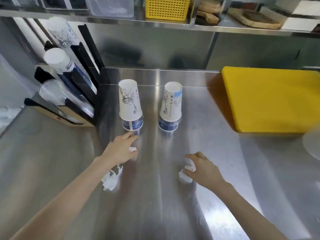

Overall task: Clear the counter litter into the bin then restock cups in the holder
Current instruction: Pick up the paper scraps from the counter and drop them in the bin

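Two upside-down stacks of printed paper cups stand on the steel counter (pixel 155 205): a left stack (pixel 130 101) and a right stack (pixel 171 103). My left hand (pixel 121 149) lies just in front of the left stack, fingers closed over a small crumpled white paper (pixel 133 149). A bigger crumpled tissue (pixel 110 179) lies beside my left wrist. My right hand (pixel 202 167) grips a crumpled white tissue (pixel 186 174) against the counter. The black cup holder (pixel 83 87) at the left holds angled rows of paper and clear plastic cups.
A yellow cutting board (pixel 270 97) lies at the right of the counter. A shelf above carries a yellow basket (pixel 167 7) and clear containers. A pale round object (pixel 313 144) shows at the right edge. No bin is in view.
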The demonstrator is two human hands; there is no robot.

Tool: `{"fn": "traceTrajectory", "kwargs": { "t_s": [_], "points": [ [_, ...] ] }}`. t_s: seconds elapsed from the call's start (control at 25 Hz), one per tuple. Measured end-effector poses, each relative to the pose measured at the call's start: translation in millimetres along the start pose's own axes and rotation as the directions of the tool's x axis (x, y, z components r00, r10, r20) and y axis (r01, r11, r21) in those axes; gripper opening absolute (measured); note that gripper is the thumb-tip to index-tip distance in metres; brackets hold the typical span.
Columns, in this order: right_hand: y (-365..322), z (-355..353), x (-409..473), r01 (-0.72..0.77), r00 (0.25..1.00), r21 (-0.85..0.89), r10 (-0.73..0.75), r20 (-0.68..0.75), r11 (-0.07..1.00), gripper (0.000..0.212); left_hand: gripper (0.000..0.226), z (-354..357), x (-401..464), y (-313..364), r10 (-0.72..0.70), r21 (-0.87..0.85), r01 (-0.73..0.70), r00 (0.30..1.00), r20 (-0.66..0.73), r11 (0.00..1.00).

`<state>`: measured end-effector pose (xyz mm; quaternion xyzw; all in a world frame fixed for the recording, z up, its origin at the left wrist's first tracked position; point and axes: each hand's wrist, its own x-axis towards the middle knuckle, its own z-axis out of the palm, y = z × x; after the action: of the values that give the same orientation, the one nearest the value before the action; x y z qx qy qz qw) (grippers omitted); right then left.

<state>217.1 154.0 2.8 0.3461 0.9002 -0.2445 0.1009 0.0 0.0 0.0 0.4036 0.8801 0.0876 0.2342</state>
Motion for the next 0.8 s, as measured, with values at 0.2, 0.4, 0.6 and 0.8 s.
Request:
{"fn": "traceTrajectory", "kwargs": {
  "t_s": [0.2,0.4,0.6,0.8],
  "points": [
    [4,23,4,-0.058,0.989,-0.014,0.059,0.134,0.998,0.047,0.06,15,10,-4,-0.101,0.045,0.102,0.995,-0.026,0.994],
    [9,35,12,-0.046,0.996,-0.008,0.047,0.077,0.999,0.031,0.053,29,14,-12,-0.14,0.031,0.14,0.99,-0.002,0.99],
    [11,38,14,-0.026,1.0,0.071,0.025,0.014,0.997,0.025,0.041,45,7,-14,-0.124,-0.094,0.119,0.991,-0.05,0.988],
    [11,39,21,0.0,1.0,0.056,0.001,-0.023,0.998,0.02,0.031,52,2,-10,-0.095,-0.13,0.084,0.992,-0.083,0.988]
  ]
}}
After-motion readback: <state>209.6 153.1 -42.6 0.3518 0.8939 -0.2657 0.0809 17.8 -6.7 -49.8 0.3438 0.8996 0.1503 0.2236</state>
